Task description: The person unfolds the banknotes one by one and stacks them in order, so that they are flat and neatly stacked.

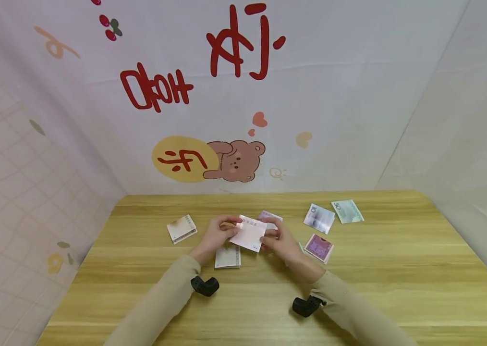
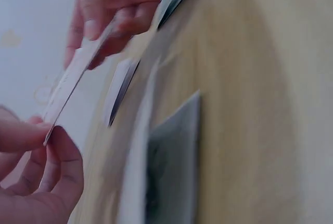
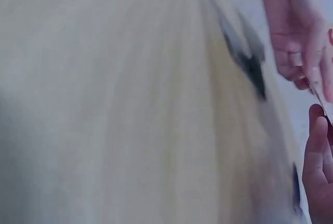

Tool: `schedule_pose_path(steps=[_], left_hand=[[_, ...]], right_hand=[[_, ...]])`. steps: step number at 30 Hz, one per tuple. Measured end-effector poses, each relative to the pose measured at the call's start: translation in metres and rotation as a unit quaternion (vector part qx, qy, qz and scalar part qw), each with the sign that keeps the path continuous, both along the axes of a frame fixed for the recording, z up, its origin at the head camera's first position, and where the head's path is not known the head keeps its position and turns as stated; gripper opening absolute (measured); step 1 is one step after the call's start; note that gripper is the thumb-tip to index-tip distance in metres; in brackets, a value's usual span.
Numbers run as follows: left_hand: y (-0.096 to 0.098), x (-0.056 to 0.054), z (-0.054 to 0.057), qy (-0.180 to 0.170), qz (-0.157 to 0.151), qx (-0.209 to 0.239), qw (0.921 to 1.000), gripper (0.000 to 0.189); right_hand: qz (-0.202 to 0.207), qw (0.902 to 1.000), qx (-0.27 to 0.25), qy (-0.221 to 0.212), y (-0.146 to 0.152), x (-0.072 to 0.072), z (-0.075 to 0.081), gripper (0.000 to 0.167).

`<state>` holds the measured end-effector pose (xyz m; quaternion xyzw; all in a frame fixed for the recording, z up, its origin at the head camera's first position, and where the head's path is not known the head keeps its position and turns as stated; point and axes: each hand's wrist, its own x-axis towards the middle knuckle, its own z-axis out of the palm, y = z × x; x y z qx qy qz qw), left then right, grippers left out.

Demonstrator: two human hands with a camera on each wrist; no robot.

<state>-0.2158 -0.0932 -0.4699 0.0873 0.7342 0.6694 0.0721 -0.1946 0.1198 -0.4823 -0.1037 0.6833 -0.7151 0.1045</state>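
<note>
A pale pinkish banknote [image 1: 249,234] is held up over the table between both hands. My left hand [image 1: 215,235] pinches its left edge between thumb and fingers, and my right hand [image 1: 281,242] pinches the right edge. Seen nearly edge-on in the left wrist view, the banknote [image 2: 73,86] spans from one hand to the other. Just below the left hand lies a folded pale note [image 1: 228,258], partly covered. A purple note [image 1: 271,216] shows behind the held one, partly hidden by it and the right hand.
A folded beige note [image 1: 181,228] lies at the left. To the right are a grey-blue note marked 10 [image 1: 319,218], a green note marked 50 [image 1: 347,211] and a magenta note [image 1: 319,248]. Behind the wooden table [image 1: 377,288] hangs a printed cloth [image 1: 334,96].
</note>
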Motion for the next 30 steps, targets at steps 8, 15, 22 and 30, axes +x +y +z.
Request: schedule_pose_path(steps=[8,15,22,30], left_hand=[[0.017,0.017,0.001,0.015,0.002,-0.007,0.9999,0.027],[0.027,0.035,-0.007,0.088,-0.031,-0.071,0.9931,0.025],[0.039,0.050,-0.002,0.146,-0.054,-0.142,0.9775,0.018],[0.051,0.063,0.009,0.153,-0.085,-0.139,0.9748,0.022]], right_hand=[[0.023,0.9996,-0.016,-0.011,0.022,0.011,0.013,0.057],[0.038,0.9988,0.025,-0.016,0.037,0.021,0.016,0.057],[0.034,0.9978,0.057,-0.003,0.041,0.031,0.019,0.055],[0.035,0.9964,0.077,0.009,0.038,0.042,0.020,0.054]])
